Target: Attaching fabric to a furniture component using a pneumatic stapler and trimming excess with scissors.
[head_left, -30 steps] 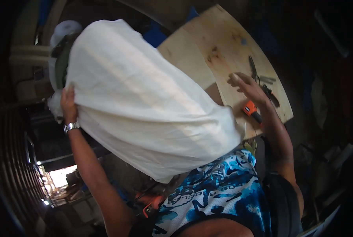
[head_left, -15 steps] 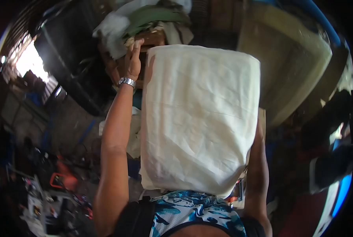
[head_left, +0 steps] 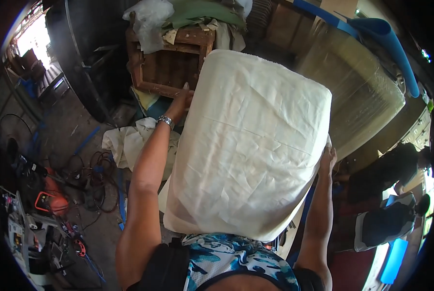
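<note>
At centre frame, the left hand point(head_left: 182, 103) and right hand point(head_left: 329, 158), fingers partly curled, hold a white cloth-covered cushion point(head_left: 251, 145) by opposite sides.

No words, labels, numbers or signs can be read, on the patterned shirt point(head_left: 238, 259) or anywhere else.

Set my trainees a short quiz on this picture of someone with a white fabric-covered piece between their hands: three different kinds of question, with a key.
1. Which side, left or right, is the metal-banded watch worn on?
2. True or false: the left hand and right hand are at opposite sides of the white fabric-covered piece.
3. The cloth atop the wooden frame is: A red, B green, C purple.

Key: 1 left; 2 true; 3 B.
</note>
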Available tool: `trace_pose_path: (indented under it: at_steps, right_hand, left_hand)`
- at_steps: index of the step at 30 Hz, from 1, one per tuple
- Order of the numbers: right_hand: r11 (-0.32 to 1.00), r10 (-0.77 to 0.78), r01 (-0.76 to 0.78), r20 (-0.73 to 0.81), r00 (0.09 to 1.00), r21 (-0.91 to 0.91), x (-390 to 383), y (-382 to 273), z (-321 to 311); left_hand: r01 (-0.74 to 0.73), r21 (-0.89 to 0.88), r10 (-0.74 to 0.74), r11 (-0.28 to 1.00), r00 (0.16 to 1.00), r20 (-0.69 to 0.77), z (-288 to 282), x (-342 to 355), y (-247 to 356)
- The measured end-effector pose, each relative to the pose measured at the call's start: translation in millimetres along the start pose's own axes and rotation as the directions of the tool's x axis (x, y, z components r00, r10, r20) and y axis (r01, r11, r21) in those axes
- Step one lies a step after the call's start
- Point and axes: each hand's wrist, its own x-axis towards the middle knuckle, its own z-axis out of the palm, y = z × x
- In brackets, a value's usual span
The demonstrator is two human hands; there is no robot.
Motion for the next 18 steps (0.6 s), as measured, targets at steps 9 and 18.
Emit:
trace_pose_path:
  at_steps: [9,18]
  right_hand:
    - [0.973,-0.065,0.052,-0.050,0.997,-0.225,21.2,-0.7,-17.1]
    - [0.859,0.506,-0.511,0.179,0.843,-0.021,-19.1,37.6,-27.1]
  left_hand:
    - [-0.452,0.588,0.622,0.671,0.774,-0.115,22.8,-16.5,74.7]
    - [-0.694,0.710,0.817,0.121,0.476,0.326,84.1,-23.0,103.3]
